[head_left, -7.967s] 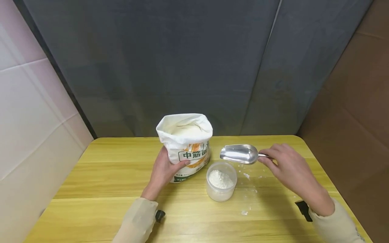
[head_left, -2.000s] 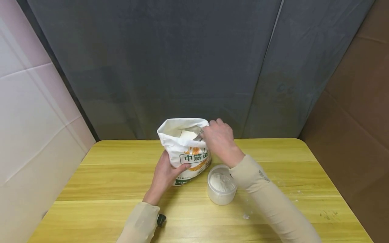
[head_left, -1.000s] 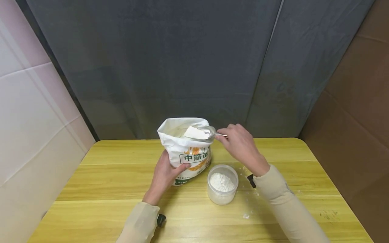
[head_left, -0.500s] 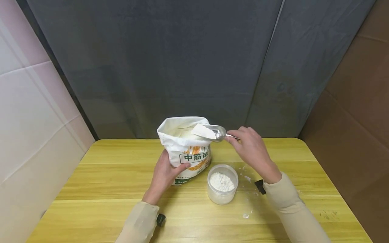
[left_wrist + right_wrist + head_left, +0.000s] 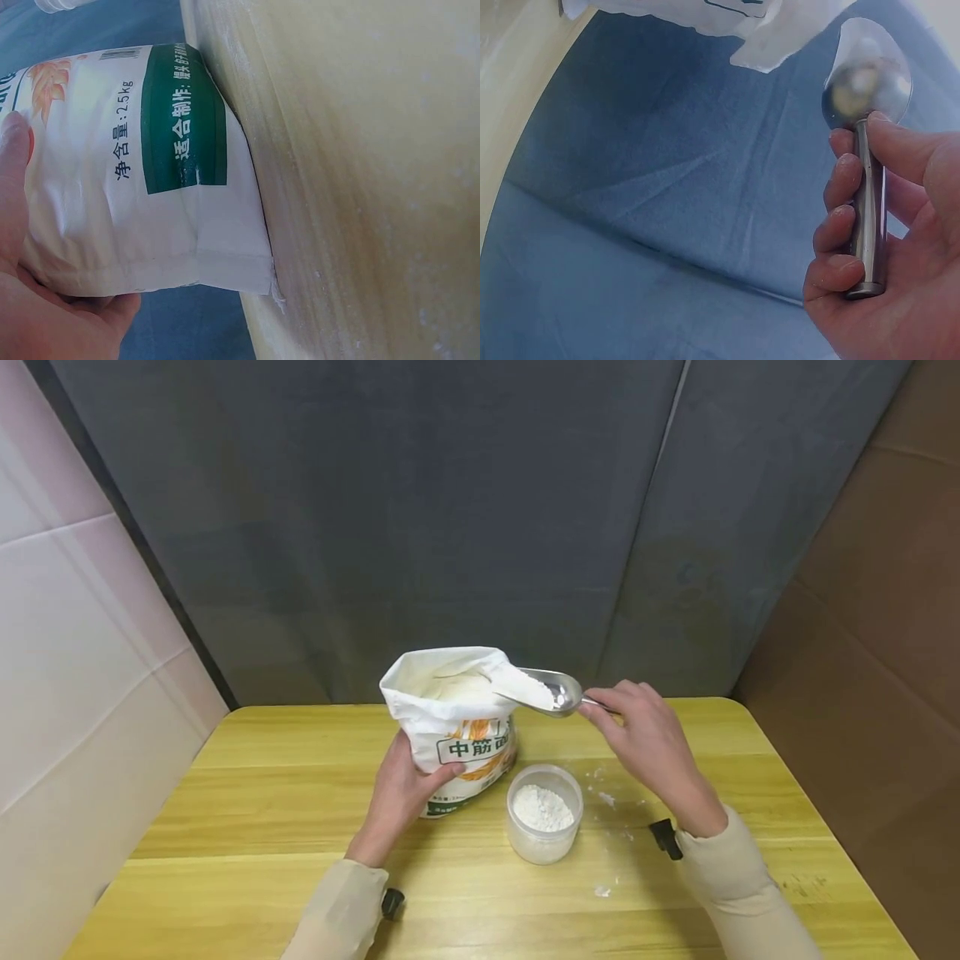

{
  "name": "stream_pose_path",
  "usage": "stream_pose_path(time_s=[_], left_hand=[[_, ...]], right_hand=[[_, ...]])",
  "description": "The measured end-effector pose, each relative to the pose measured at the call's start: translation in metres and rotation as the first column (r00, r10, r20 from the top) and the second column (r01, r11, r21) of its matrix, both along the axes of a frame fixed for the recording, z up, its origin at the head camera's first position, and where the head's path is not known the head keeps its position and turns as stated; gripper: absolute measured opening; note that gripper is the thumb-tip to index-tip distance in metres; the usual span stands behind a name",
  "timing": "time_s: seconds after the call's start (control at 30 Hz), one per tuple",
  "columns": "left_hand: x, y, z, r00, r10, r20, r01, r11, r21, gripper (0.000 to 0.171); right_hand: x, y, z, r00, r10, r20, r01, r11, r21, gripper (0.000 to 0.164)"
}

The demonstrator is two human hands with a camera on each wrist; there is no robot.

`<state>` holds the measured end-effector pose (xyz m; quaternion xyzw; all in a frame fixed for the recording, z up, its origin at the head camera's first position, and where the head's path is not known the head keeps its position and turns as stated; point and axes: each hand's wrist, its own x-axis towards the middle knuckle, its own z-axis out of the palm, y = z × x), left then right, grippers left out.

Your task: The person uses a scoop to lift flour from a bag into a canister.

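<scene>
A white flour bag (image 5: 450, 727) stands with its top folded open, flour (image 5: 457, 687) showing inside. My left hand (image 5: 397, 785) grips its lower left side, thumb across the front; the left wrist view shows the bag's base (image 5: 232, 270) on the table. With my right hand (image 5: 648, 739) I hold the handle of a metal scoop (image 5: 566, 693) heaped with white flour. The scoop's tip overlaps the bag's right rim in the head view. In the right wrist view my fingers curl round the scoop's handle (image 5: 870, 217). Below the scoop stands a clear plastic tub (image 5: 542, 847) partly filled with flour.
Flour specks (image 5: 603, 797) are scattered on the wooden table (image 5: 262, 810) to the right of the tub. A dark grey panel (image 5: 375, 527) rises behind the table. A white wall (image 5: 82, 635) stands at the left and a brown one (image 5: 870, 610) at the right.
The scoop was down in the bag's mouth two seconds ago. My right hand has since drawn it up and to the right, loaded with flour. My left hand keeps its grip on the bag.
</scene>
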<state>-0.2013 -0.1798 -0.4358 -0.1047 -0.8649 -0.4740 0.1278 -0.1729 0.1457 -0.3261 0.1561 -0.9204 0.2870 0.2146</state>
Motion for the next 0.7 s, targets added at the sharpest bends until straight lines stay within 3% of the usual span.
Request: stream_pose_path(time_s=[0.7], left_hand=[[-0.001,-0.002,0.001,1.0,0.006,-0.012,-0.006,1.0,-0.022,0.083]], right_hand=[[0.04,0.033,-0.02,0.994,0.0,-0.106,-0.001,1.0,-0.011,0.018]])
